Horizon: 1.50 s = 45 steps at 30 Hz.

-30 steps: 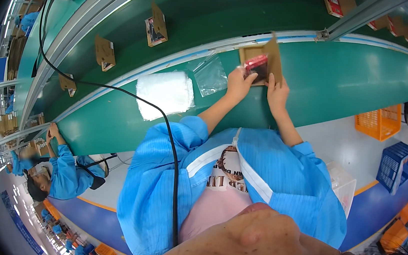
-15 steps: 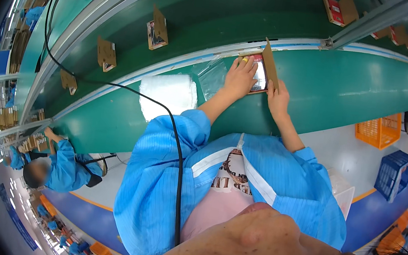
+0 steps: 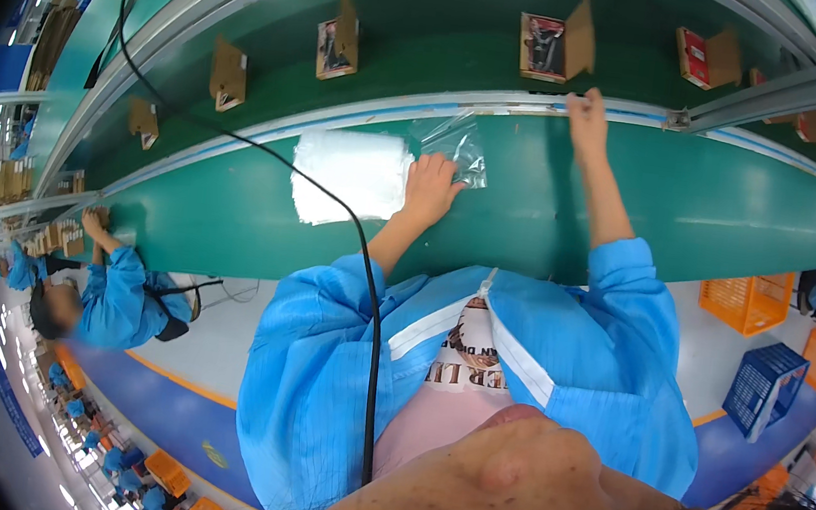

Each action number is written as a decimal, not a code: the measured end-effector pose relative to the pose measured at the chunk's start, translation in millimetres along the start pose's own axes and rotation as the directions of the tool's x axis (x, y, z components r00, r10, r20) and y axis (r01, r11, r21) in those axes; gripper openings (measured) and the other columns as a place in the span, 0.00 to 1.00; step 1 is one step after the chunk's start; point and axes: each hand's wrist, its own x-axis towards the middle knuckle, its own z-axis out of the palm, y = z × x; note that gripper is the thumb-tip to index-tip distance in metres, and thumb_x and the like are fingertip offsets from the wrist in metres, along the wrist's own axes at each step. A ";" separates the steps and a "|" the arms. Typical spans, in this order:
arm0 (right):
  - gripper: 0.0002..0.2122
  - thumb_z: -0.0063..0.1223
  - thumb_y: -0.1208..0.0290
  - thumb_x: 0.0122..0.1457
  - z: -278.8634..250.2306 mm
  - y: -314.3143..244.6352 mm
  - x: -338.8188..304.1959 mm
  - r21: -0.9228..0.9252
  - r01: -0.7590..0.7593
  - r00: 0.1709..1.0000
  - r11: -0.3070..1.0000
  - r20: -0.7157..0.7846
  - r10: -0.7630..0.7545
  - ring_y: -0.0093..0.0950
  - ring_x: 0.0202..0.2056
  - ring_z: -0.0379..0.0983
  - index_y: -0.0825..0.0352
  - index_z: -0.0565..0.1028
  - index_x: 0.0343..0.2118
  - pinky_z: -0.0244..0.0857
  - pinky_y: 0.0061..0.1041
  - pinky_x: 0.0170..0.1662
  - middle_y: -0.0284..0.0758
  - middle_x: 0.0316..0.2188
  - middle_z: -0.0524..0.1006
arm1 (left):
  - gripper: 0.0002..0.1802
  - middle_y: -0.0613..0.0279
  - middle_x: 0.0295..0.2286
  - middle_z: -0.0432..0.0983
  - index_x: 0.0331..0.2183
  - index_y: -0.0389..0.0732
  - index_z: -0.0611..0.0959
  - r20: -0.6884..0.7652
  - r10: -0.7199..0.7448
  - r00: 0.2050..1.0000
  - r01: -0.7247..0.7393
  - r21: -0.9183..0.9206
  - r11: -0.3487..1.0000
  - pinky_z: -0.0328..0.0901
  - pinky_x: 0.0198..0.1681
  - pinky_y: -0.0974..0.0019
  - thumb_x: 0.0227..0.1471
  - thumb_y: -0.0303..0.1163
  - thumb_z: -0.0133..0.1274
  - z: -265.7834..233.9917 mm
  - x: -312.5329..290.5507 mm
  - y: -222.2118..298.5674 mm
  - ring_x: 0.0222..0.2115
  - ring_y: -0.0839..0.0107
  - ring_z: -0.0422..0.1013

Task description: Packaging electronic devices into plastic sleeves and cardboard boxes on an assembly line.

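My left hand lies at the right edge of a stack of white plastic bags. Its fingertips touch a loose clear plastic bag, with the thumb held apart. My right hand is stretched forward to the metal rail, fingers loosely bent and apart, holding nothing that I can see. Just beyond it, on the dark green belt, sits an open cardboard box with its lid raised to the right. A dark printed picture or item shows inside that box.
More open cardboard boxes stand along the belt, one with red contents. A metal rail divides belt and green tabletop. A black cable hangs across. Orange and blue crates stand at right; a co-worker sits left.
The open box has gone from the tabletop between my hands to the belt beyond the rail. My right hand reached forward and came off it; my left moved back left onto the clear bag.
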 end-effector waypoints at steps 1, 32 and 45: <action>0.27 0.56 0.61 0.53 10.9 6.7 -11.4 -0.118 0.129 0.990 0.985 -0.035 -0.134 0.33 0.37 0.70 0.77 0.67 0.50 0.65 0.30 0.41 0.45 0.37 0.73 | 0.11 0.60 0.30 0.68 0.29 0.42 0.76 0.030 -0.002 1.000 0.001 0.022 1.000 0.57 0.36 0.56 0.43 0.35 0.58 4.6 -0.9 -4.3 0.35 0.59 0.64; 0.20 0.46 0.51 0.56 -132.8 118.2 260.8 -0.637 -0.313 0.873 0.704 -0.485 -0.052 0.49 0.38 0.74 0.64 0.79 0.40 0.66 0.45 0.41 0.46 0.34 0.79 | 0.12 0.63 0.25 0.65 0.24 0.44 0.73 -0.201 -0.071 0.977 0.072 -0.003 0.997 0.55 0.33 0.59 0.47 0.41 0.55 11.6 14.1 7.9 0.30 0.62 0.63; 0.17 0.49 0.69 0.61 -86.3 3.2 -42.1 0.716 -0.521 0.853 0.465 0.456 0.254 0.35 0.44 0.73 0.71 0.66 0.50 0.71 0.36 0.46 0.41 0.45 0.74 | 0.12 0.52 0.31 0.71 0.31 0.39 0.76 -0.012 -0.101 0.995 0.100 -0.072 0.992 0.64 0.39 0.53 0.39 0.24 0.47 28.0 -6.5 -2.8 0.35 0.53 0.67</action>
